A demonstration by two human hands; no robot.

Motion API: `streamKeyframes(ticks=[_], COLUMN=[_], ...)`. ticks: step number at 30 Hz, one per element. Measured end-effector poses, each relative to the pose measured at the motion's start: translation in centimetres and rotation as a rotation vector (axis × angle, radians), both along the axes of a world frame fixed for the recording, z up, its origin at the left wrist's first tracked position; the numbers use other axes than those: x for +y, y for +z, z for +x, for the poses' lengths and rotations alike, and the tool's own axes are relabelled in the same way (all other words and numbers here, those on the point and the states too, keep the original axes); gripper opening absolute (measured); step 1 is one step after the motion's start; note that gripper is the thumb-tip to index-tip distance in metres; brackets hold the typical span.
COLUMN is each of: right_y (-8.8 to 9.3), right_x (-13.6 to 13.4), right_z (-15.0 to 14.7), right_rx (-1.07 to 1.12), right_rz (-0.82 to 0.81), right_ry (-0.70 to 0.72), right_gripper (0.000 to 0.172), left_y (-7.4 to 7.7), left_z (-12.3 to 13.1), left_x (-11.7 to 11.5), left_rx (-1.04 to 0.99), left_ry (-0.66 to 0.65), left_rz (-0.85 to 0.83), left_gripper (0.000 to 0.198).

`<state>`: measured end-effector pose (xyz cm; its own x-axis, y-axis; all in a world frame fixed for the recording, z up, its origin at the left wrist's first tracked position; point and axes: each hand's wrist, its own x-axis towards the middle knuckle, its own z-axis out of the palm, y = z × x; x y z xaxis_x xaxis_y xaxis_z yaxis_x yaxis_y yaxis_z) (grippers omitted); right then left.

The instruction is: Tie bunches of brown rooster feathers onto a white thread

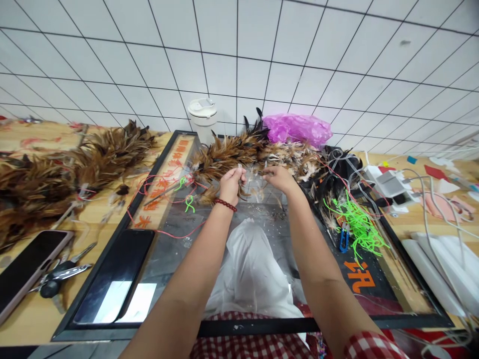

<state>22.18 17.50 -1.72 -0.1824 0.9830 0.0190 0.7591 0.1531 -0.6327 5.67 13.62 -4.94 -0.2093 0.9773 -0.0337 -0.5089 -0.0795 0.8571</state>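
My left hand [232, 184], with a red bead bracelet at the wrist, is closed in a pinch beside the brown feathers [224, 154]; a small feather seems to hang below its fingers. To its right, my right hand [277, 177] has thumb and fingertips pressed together in front of the pale feathers [294, 154]. What either pinch holds is too small to name. A short gap separates the two hands. Loose feather bits lie between and below them on the dark framed glass panel [175, 219].
Neon green strings [357, 224] and blue snips [344, 237] lie right, near white chargers [387, 179] and cables. A white cup [203, 119] and pink plastic bag [297, 128] stand behind. Two phones [112, 274], keys [65, 271] and a feather bundle [93, 159] lie left.
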Motion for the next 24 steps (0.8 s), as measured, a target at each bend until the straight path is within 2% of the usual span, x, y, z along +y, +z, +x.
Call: streamKeyframes(ticks=[4,8,10,14,24], right_y=[0.6,1.4,1.7,1.9,1.6], right_x=[-0.4,-1.1,-1.5,-2.0,-2.3], right_z=[-0.5,-1.3,-1.7,-2.6,-3.5], right_rx=[0.19,0.547,0.652,0.702,0.689], right_rz=[0.018,-0.03,-0.042,-0.097,-0.13], right_ry=[0.019,0.19,0.27,0.344,0.276], right_gripper=[0.013,0.015,0.018,0.019,0.02], left_y=[0.0,0.0,0.0,-0.1,-0.4], left_z=[0.0,0.1,0.0,0.1,0.2], left_x=[0.0,0.0,0.0,0.1,0.3], left_rx=[-0.006,0.04,0.064,0.065,0.0], left_ry=[-0.002,0.004,0.017,0.034,0.064], left_rz=[0.0,0.0,0.005,0.0,-0.028], left_gripper=[0.025,0.024,0.024,0.024,0.029])
